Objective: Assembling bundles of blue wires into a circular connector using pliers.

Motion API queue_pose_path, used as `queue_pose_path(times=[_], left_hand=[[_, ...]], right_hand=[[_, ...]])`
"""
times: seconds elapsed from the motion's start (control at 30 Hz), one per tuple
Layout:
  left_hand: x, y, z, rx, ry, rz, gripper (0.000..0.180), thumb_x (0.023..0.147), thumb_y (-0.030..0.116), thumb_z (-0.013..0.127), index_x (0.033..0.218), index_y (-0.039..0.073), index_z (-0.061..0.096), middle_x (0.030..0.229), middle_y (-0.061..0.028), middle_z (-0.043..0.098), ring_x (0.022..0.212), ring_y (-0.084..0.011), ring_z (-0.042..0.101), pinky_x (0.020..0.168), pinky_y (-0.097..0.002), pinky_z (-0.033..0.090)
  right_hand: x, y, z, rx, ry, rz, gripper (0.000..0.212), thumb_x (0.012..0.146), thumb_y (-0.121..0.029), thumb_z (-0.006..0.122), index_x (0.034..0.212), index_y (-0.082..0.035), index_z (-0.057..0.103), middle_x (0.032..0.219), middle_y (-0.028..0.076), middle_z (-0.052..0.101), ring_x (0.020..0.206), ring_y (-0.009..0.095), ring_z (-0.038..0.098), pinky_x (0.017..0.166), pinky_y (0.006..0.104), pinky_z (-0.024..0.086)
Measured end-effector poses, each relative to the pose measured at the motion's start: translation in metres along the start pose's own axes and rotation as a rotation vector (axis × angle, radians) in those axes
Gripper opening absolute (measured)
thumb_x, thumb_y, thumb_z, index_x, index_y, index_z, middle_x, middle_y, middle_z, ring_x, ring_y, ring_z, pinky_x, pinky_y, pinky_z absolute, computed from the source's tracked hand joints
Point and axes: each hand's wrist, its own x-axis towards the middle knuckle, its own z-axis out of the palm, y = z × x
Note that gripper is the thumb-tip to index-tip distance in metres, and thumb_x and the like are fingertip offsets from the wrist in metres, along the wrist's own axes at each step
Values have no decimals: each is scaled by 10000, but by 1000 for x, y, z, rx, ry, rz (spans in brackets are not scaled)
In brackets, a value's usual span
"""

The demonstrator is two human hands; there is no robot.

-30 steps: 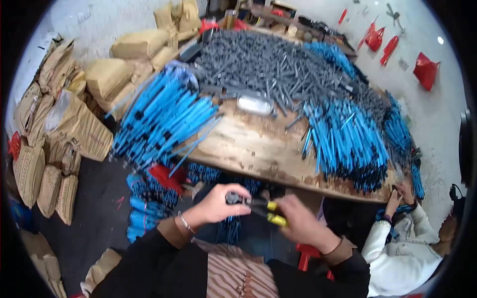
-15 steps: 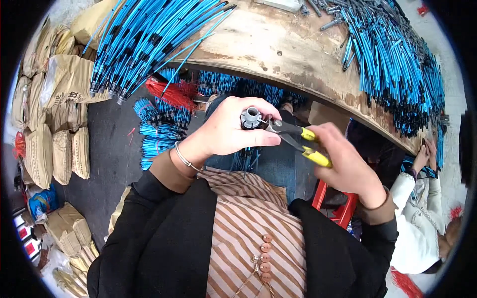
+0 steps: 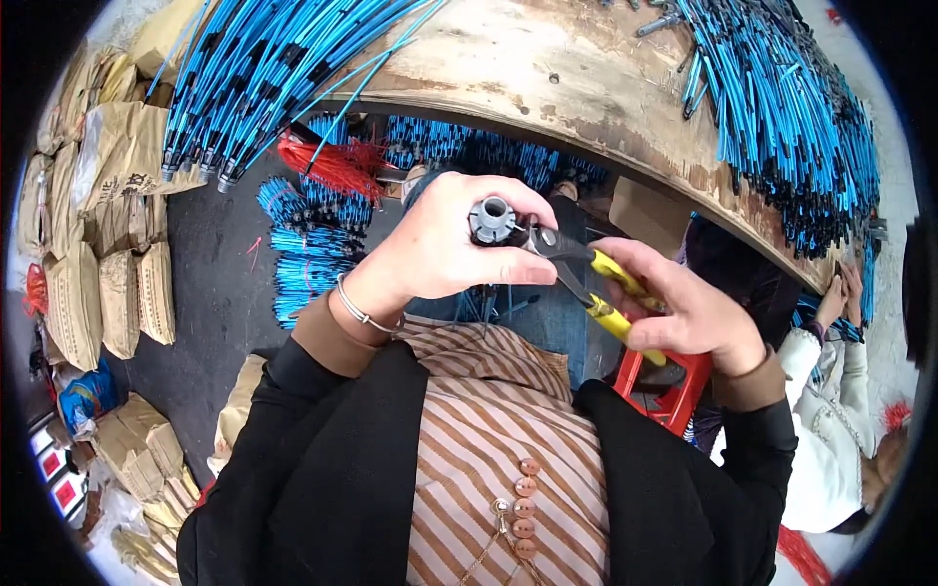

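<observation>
My left hand (image 3: 440, 239) is closed around a grey ribbed plastic fitting (image 3: 493, 221), with its round hollow end facing up. In my right hand (image 3: 684, 303) is a pair of pliers (image 3: 576, 256) with yellow handles and dark jaws. The jaw tips meet the right side of the fitting, between my left thumb and fingers. Exactly what they bite on is hidden there. My right fingers wrap the two handles, which stand somewhat apart.
A wooden table (image 3: 576, 73) spans the far side, bearing blue tubes with black fittings (image 3: 264, 73) at left and more blue tubes (image 3: 782, 117) at right. Bundled blue tubes (image 3: 308, 264) and red ties (image 3: 332, 168) lie below. Paper sacks (image 3: 122, 146) line the left. A co-worker (image 3: 831, 420) sits at right.
The pliers' handles have swung nearer to me and spread wider, and my right hand has shifted slightly down and right. My left hand still holds the fitting.
</observation>
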Motion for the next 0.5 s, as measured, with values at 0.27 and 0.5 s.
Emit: queue_pose_path(times=[0.27,0.5], left_hand=[[2,10,14,20,78,-12,354,560,30,809,878,16,656,790,-57,650,633,-121,553,620,-230,450],[2,9,9,8,59,-50,317,587,6,794,868,18,649,767,-46,638,624,-114,540,616,-233,448]], right_hand=[[2,13,25,-691,432,-124,748,678,76,601,1359,25,297,1174,210,473,940,321,549,821,379,468],[-7,-19,16,-722,370,-77,726,682,83,599,1353,-4,335,1172,187,485,976,321,542,806,364,458]])
